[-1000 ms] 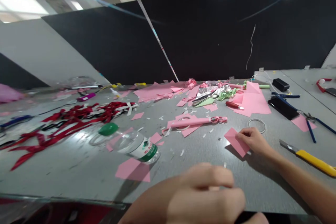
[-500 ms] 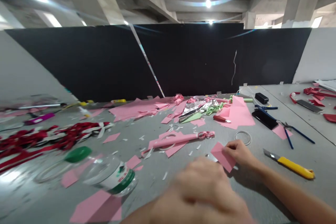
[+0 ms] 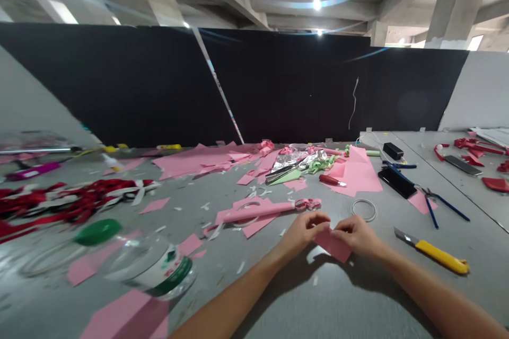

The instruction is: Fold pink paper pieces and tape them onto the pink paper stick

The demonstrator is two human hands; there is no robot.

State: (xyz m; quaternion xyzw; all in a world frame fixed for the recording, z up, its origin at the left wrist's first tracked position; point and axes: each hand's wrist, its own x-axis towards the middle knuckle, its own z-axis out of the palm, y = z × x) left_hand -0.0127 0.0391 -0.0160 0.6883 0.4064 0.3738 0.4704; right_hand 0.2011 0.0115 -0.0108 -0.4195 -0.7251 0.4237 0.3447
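A small pink paper piece [image 3: 333, 246] is held just above the grey table [image 3: 302, 302] between both my hands. My left hand [image 3: 304, 230] pinches its left upper edge with curled fingers. My right hand [image 3: 358, 235] pinches its right side, fingers closed. A rolled pink paper stick with a curled end [image 3: 270, 210] lies just beyond my hands. A thin ring [image 3: 363, 210] rests on the table to the right of it.
A plastic water bottle with a green cap [image 3: 147, 262] lies at the front left. A yellow utility knife [image 3: 433, 251] lies right of my hands. Pink sheets [image 3: 358, 172], scissors [image 3: 292, 167], blue pliers [image 3: 431, 201], a black phone [image 3: 397, 183] and red ribbons [image 3: 75, 201] litter the table.
My left hand moved forward from close to the camera and took hold of the pink piece beside my right hand. The view tilted up and shifted slightly.
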